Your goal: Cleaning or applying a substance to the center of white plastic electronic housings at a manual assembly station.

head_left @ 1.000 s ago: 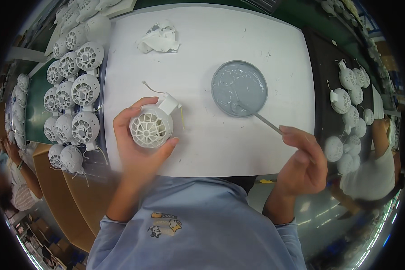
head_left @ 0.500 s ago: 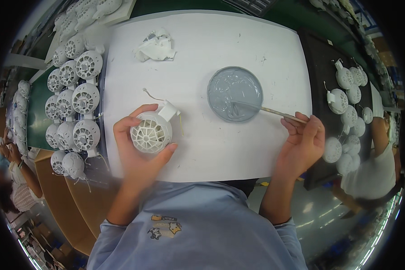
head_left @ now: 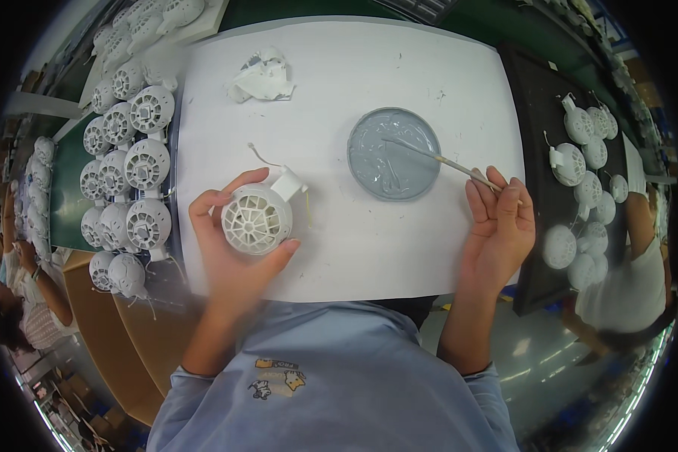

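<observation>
My left hand [head_left: 237, 245] is closed around a white round fan housing [head_left: 257, 220] with a spoked grille facing up. A short neck and thin wires stick out at the housing's upper right. Between the fingertips of my right hand [head_left: 499, 230] is a thin brush-like stick [head_left: 459, 167], slanting up to the left. Its tip rests in grey paste inside a shallow round dish [head_left: 393, 198], which sits on the white sheet right of the middle.
A crumpled white cloth [head_left: 262, 77] lies at the sheet's far left. Rows of white fan housings [head_left: 148, 163] stand along the left side. More white parts lie on a dark tray [head_left: 535, 120] at right. Other people [head_left: 631, 290] sit at both sides.
The stick's tip has moved up and slightly left in the grey paste, and my right fingers have shifted on its shaft. My left hand still holds the fan housing, almost unmoved.
</observation>
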Available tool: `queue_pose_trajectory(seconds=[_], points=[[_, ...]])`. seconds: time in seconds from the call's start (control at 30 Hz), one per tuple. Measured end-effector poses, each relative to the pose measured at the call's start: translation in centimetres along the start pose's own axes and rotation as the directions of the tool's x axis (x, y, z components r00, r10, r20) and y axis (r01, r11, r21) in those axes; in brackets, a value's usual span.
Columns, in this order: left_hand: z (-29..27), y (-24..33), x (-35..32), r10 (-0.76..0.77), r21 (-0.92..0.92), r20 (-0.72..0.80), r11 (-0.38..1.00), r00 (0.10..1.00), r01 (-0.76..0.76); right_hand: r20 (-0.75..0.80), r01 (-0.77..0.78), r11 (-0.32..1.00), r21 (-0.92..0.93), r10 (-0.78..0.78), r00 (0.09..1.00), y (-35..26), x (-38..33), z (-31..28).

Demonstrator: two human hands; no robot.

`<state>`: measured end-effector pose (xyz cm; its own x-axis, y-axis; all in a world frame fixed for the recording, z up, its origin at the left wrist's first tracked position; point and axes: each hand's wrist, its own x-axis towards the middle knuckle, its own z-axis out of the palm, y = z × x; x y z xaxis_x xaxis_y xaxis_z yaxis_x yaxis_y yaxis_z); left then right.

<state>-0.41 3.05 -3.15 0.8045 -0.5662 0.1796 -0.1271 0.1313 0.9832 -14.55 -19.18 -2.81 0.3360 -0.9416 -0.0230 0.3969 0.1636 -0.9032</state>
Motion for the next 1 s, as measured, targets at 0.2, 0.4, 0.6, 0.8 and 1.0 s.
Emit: queue_pose_trajectory(seconds=[0.2, 0.4, 0.6, 0.8, 1.0], points=[[0.2, 0.4, 0.2, -0.062, -0.121, -0.051, 0.991, 0.997, 0.055, 0.048, -0.05, 0.997, 0.061, 0.048, 0.998, 0.1, -0.3, 0.2], [-0.3, 1.0, 0.8, -0.042, -0.051, -0.063, 0.998, 0.997, 0.039, 0.016, -0.049, 0.994, 0.101, 0.048, 0.999, 0.0, -0.3, -0.6], [0.6, 3.3, 2.4, -0.005, -0.084, 0.026, 0.996, 1.0, 0.007, -0.015, -0.003, 0.991, 0.134, 0.005, 1.0, -0.4, 0.0, -1.2], [1.1, 3.8, 4.0, -0.004, -0.196, 0.114, 0.98, 0.993, 0.027, -0.057, 0.008, 0.986, 0.164, 0.001, 0.998, -0.8, 0.7, -1.6], [1.4, 3.6, 3.8, -0.089, -0.319, 0.155, 0.938, 0.984, 0.135, -0.051, -0.019, 0.982, 0.188, 0.029, 0.998, -0.9, 1.1, -2.0]])
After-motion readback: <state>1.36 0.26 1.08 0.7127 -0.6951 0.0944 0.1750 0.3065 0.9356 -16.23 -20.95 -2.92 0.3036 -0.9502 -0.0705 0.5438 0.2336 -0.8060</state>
